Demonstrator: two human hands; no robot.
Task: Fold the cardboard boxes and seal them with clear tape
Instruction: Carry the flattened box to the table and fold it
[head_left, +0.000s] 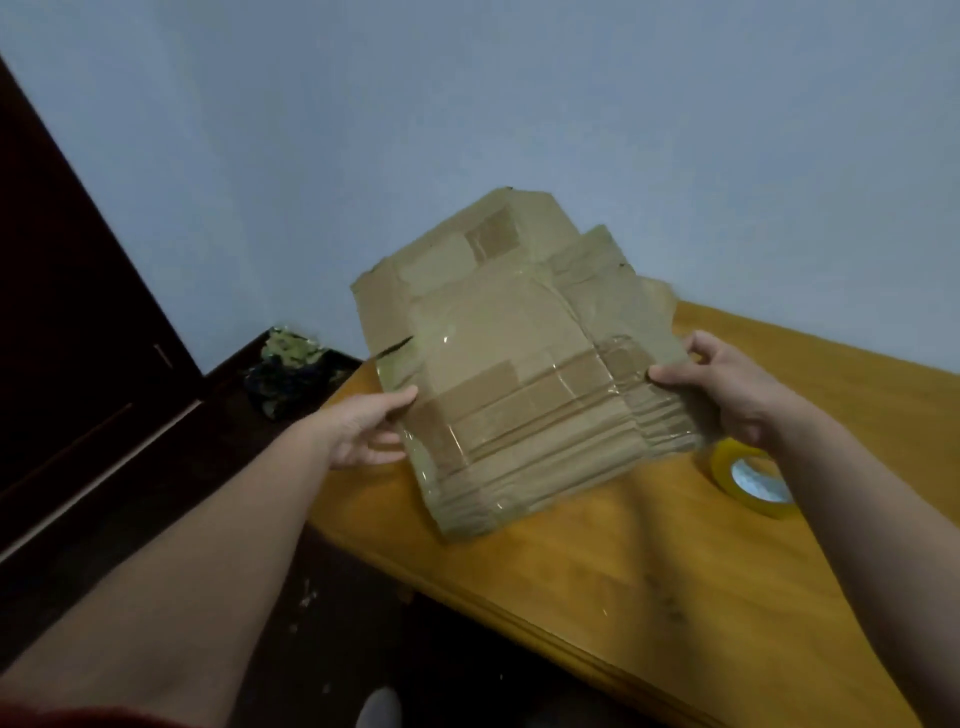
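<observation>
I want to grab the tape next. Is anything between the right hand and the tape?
Nothing visible. The yellow roll of clear tape lies on the wooden table just below the right hand, though that forearm covers part of it.

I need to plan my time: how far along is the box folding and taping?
Barely begun. Done: nothing, no box stands assembled. In hand: the left hand and right hand grip the stack of flattened boxes, tilted up on the table. Left: folding every box and sealing with the tape roll, lying untouched.

Flattened cardboard boxes (514, 364), taped stack, tilted on table edge; tape roll (750, 478) beside.
</observation>
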